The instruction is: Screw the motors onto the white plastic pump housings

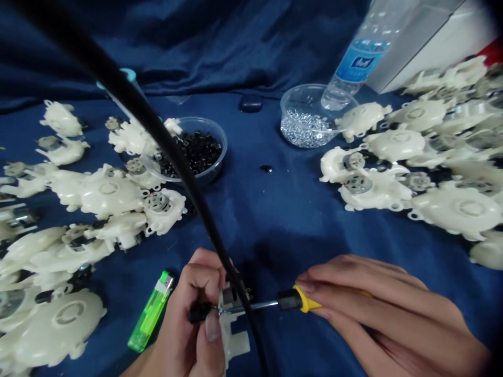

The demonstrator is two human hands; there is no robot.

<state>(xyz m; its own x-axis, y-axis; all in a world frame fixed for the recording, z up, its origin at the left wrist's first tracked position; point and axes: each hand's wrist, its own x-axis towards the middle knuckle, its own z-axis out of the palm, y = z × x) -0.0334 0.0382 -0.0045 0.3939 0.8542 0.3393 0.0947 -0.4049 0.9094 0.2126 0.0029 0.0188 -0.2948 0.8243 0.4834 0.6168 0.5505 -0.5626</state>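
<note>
My left hand point(196, 319), at the bottom centre, is closed around a white plastic housing point(237, 343) with a small black piece point(200, 312) at its left side. To the right, my right hand point(365, 309) has its fingers wrapped round the yellow and black handle of a screwdriver point(290, 300). The metal shaft lies level and points left, its tip meeting the housing beside my left thumb. Part of the housing is hidden by my left fingers and by a black cable.
The black cable point(168, 146) crosses the view diagonally. White housings with motors lie at left point(106, 191) and right point(459, 207). Behind are a bowl of black parts point(223, 149), a bowl of screws point(286, 104) and a bottle point(356, 63). A green lighter point(149, 317) lies left.
</note>
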